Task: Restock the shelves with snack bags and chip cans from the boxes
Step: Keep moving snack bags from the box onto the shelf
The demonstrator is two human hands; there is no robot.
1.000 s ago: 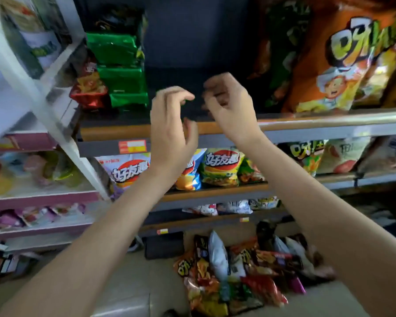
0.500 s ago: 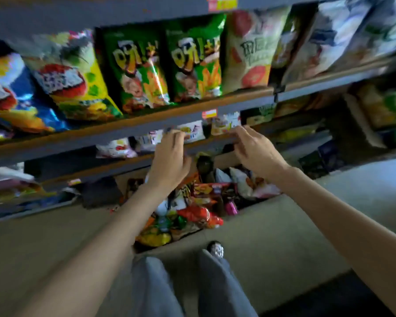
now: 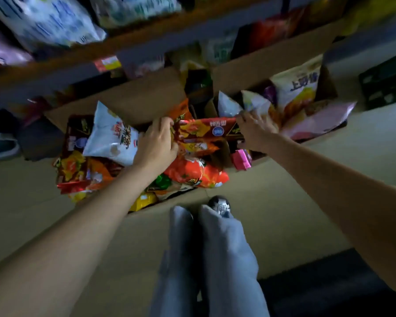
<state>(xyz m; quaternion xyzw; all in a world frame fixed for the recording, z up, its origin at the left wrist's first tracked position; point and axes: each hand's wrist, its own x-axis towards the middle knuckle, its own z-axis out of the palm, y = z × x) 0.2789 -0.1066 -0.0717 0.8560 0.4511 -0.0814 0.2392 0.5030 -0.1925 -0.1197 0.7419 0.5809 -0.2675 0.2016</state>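
Two open cardboard boxes on the floor hold snack bags. Over the left box (image 3: 133, 101) my left hand (image 3: 157, 145) grips the left end of a red and orange snack bag (image 3: 206, 130). My right hand (image 3: 256, 129) holds the bag's right end, by the edge of the right box (image 3: 272, 56). A white bag (image 3: 111, 136) lies left of my left hand. More orange bags (image 3: 197, 172) lie under the held one. A pale yellow bag (image 3: 297, 83) stands in the right box.
Blurred shelves (image 3: 146, 49) with bagged snacks run across the top. My grey trouser legs (image 3: 206, 259) and a shoe (image 3: 220, 205) are just in front of the boxes. A dark crate (image 3: 385, 80) sits at the right, a dark mat (image 3: 329, 284) at lower right.
The view dropped from the upper shelves to the boxes on the floor. Both hands came down from shelf height, empty, and now hold the red and orange bag.
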